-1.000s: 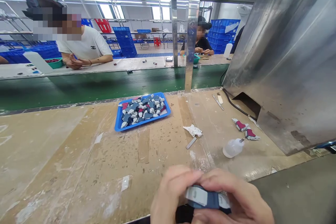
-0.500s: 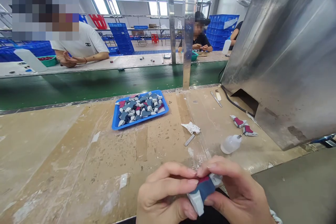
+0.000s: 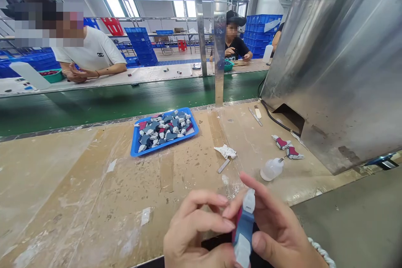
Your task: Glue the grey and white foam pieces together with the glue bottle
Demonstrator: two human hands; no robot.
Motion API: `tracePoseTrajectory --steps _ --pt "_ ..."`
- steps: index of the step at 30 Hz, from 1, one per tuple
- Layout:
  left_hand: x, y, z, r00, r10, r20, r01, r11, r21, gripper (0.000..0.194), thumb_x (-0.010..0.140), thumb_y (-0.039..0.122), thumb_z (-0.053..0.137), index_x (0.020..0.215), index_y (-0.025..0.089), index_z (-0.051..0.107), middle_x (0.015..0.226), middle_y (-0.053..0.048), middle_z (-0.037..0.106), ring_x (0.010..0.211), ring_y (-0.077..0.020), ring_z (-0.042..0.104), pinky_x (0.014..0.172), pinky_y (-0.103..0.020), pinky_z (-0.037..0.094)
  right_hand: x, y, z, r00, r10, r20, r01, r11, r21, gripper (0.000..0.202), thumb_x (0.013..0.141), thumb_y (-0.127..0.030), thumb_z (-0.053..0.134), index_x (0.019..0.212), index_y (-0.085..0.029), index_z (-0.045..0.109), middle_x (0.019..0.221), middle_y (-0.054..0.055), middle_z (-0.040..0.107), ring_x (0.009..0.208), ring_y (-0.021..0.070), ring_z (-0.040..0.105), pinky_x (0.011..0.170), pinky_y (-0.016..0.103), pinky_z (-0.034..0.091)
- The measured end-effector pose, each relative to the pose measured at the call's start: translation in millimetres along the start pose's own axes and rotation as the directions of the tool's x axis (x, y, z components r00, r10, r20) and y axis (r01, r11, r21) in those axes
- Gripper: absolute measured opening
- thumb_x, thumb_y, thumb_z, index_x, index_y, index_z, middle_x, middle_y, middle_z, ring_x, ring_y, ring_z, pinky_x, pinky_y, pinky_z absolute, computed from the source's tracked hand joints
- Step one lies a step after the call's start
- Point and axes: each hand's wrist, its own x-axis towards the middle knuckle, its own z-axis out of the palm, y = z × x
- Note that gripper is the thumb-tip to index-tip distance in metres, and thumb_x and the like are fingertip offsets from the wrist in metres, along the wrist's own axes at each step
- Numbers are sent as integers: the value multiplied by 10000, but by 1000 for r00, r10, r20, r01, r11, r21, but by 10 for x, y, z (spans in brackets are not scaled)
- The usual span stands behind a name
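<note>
one blue, white and magenta piece (image 3: 244, 228) sits at the lower centre-right of the frame: the left hand (image 3: 196, 232), half curled, pinches its left side and low end; the right hand (image 3: 279, 226), more loosely curved, cups it from behind and right. light, even fingertip pressure likely suits its blocky, matte-looking white ends and smooth, waisted blue middle.

1. Both my bare left grip (image 3: 185, 236) and bare right grip (image 3: 281, 230) have fingernails that look short.
2. A white twisted rope-like band (image 3: 323, 253) circles my right wrist.
3. Below, patches of plain black material (image 3: 216, 240) show, seemingly my clothing.
</note>
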Motion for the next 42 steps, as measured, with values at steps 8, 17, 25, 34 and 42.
tracePoseTrajectory --steps 8,17,25,34,42 --pt "-52 102 7 981 26 190 -85 949 304 482 970 468 662 1398 262 580 1499 -159 526 1378 -328 540 930 -327 629 66 116 -21 969 44 243 -146 895 422 555 1039 -326 600 1535 -460 388 1212 14 689 1020 57 703 855 144 527" --pt "0 53 -3 979 134 155 -184 906 381 533 851 480 808 1285 208 663 1353 -134 660 1149 -265 709 926 -283 625 19 287 -9 972 174 156 -232 799 555 475 932 -419 743 1385 -378 604 1047 30 703 885 117 691 794 224 539" --pt "-46 62 73 993 122 11 -119 942 314 477 851 413 822 1268 245 662 1288 -79 634 1087 -214 687 905 -256 598 -44 410 151 991 133 -11 -102 807 581 452 935 -576 667 1317 -336 690 889 32 716 806 127 640 770 238 494" --pt "81 23 120 979 -156 135 173 977 -124 303 925 479 736 1148 276 705 963 -47 689 930 -207 673 848 -290 559 -12 300 341 914 274 -301 -57 819 572 459 854 -702 685 923 -255 610 745 -26 553 626 115 461 643 240 385" --pt "147 119 122 961 -113 252 167 965 -202 252 940 467 715 1001 227 764 890 -57 753 893 -199 693 844 -288 553 -157 355 230 932 297 -208 -160 852 498 531 768 -672 783 927 -275 468 819 -16 420 670 144 454 619 265 437"
